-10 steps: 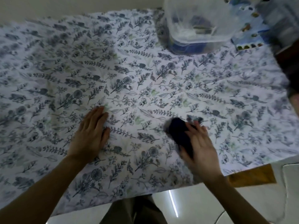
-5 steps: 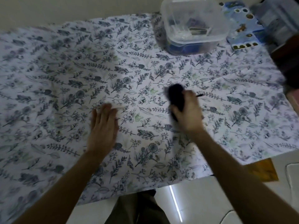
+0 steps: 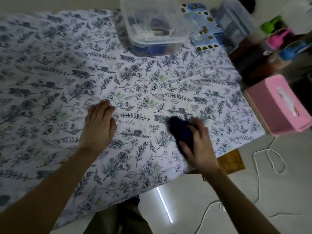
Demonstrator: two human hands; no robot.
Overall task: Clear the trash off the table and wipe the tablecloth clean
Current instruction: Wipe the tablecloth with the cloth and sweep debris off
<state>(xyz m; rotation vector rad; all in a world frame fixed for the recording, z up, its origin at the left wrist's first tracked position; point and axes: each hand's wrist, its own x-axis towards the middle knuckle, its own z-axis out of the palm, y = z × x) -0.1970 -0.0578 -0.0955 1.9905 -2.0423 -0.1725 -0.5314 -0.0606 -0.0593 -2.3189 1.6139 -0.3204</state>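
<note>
A white tablecloth (image 3: 50,68) printed with blue-grey leaves and flowers covers the table. My right hand (image 3: 200,146) grips a dark navy cloth (image 3: 181,130) and presses it on the tablecloth near the front right edge. My left hand (image 3: 98,125) lies flat on the tablecloth to the left of it, palm down, fingers together and holding nothing. No loose trash shows on the cloth in front of me.
A clear plastic tub (image 3: 155,26) with items inside stands at the back, beside a blue printed packet (image 3: 204,36). A pink tissue box (image 3: 278,103) sits past the right edge, bottles with coloured caps (image 3: 276,39) behind it. A white cord (image 3: 263,159) lies on the floor.
My right hand with the dark cloth swept away from me and then back toward the front right edge. My left hand stayed flat on the tablecloth, shifting slightly forward.
</note>
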